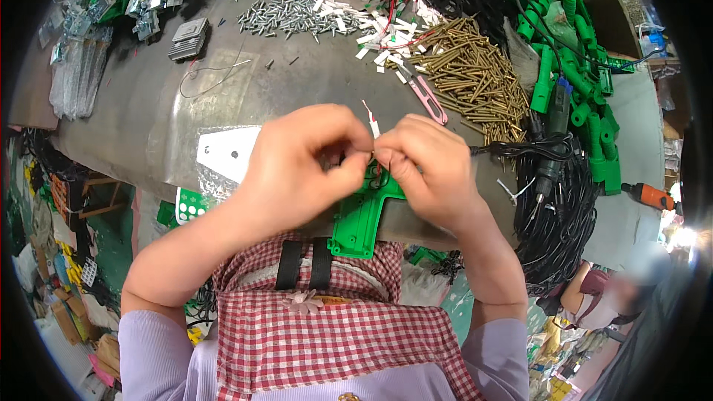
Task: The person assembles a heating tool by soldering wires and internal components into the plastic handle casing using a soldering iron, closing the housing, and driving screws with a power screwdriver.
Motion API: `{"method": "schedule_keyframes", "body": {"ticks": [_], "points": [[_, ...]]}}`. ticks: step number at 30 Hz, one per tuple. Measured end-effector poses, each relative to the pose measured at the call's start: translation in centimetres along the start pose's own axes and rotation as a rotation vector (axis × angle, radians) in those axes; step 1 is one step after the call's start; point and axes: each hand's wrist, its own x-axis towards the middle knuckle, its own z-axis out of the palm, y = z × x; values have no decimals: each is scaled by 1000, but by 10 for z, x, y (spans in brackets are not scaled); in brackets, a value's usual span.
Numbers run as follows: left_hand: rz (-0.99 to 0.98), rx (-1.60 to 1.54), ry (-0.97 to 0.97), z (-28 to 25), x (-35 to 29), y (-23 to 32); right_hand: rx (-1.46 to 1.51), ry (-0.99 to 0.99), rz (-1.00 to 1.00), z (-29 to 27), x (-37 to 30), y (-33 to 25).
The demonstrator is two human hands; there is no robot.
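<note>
Above the table's near edge, my left hand [304, 150] and my right hand [431, 167] meet, fingertips pinched together on thin wires. A short white sleeve [373, 128] with a bare-looking wire end [366, 108] sticks up between them. Just under the fingers lies an open green plastic housing [356, 224], its hollow side up, with thin wires at its upper part. The fingers hide the exact spot where the wires are gripped. A black cable [486, 150] runs off to the right from behind my right hand.
Brass-coloured screws [475, 67], silver screws [297, 16] and pink-handled snips [427, 96] lie beyond my hands. A white plate [223, 152] is left. Green housings [575, 67], a power screwdriver [549, 167] and coiled black cables [557, 223] crowd the right. A person [601, 293] sits far right.
</note>
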Motion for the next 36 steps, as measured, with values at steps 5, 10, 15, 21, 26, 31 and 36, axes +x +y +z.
{"method": "schedule_keyframes", "body": {"ticks": [5,10,15,21,26,31,36], "points": [[339,235,130,6,4,-13,448,-100,538,1,3,-10],[-262,-243,-16,2,6,-1,-133,21,42,-3,0,-2],[499,483,217,1,5,-13,383,-171,500,-6,6,-14],[318,307,58,-6,8,1,336,12,303,-5,-3,-4],[845,648,83,-9,20,25,811,208,460,-3,-12,2],[823,909,-164,-16,22,39,612,363,466,-6,-19,3],[766,889,-233,-7,24,48,858,356,541,-3,-31,-2]]}}
